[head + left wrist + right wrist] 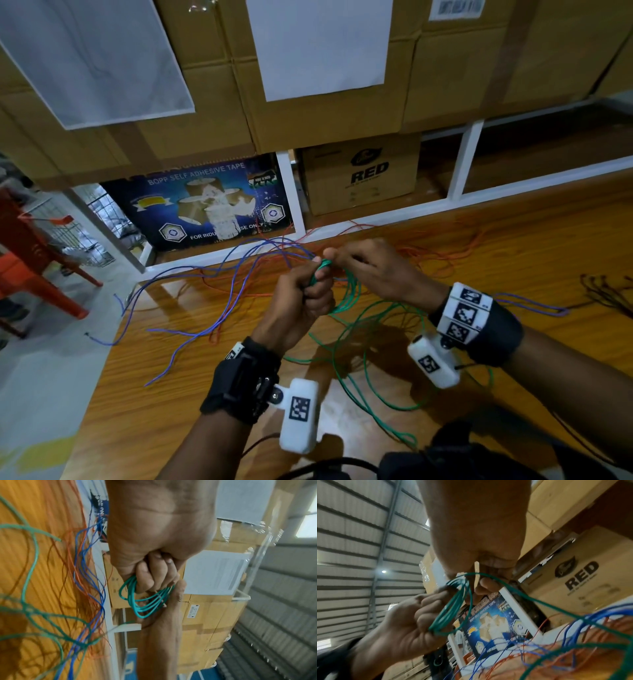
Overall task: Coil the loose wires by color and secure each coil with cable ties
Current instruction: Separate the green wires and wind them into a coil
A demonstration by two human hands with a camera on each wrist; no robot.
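Observation:
My left hand grips a small coil of green wire in its curled fingers, held above the wooden table. My right hand meets it at the top of the coil and pinches a thin pale cable tie against the green loops. The rest of the green wire trails loose over the table below my hands. Blue wires sprawl to the left and orange wires lie behind and to the right. How far the tie goes round the coil is hidden.
A thin bundle of dark wires lies at the table's far right. Behind the table stand a white shelf frame, a blue tape box and cardboard boxes. A red chair stands past the table's left edge.

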